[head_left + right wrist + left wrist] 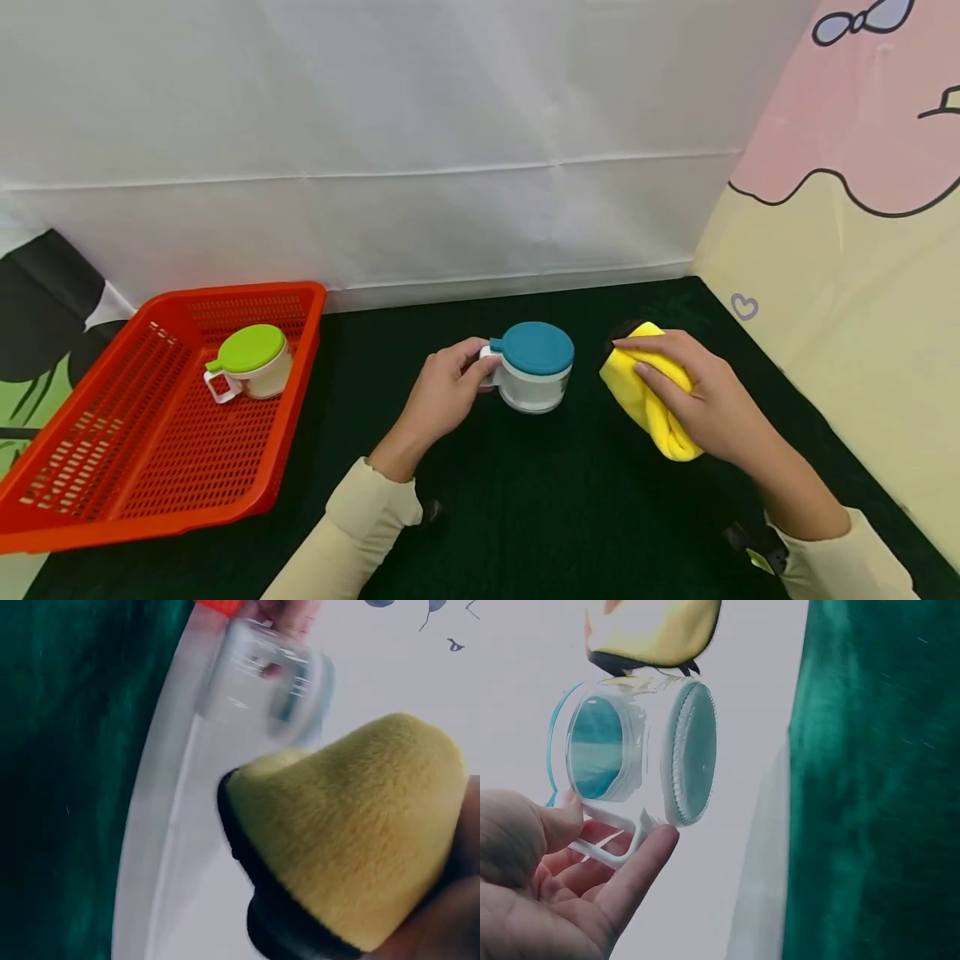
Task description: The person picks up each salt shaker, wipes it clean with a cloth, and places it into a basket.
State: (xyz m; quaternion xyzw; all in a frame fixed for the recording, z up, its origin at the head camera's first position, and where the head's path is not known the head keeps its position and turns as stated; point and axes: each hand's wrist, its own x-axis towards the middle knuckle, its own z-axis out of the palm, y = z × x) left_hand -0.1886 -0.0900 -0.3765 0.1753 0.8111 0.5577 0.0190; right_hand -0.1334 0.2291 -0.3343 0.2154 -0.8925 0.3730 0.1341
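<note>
My left hand grips the white handle of a clear jar with a blue lid, a seasoning-jar shape. In the left wrist view the clear jar shows its ribbed base, with thumb and fingers around the handle. My right hand pinches a bunched yellow cloth with a dark edge, to the right of the jar. The cloth fills much of the right wrist view, apart from the blurred jar beyond it in the head view. A similar jar with a green lid sits in the red basket.
The red plastic basket with perforated walls stands at the left on a dark green tabletop. A white sheet closes off the back. On the right rises a printed pink and cream panel.
</note>
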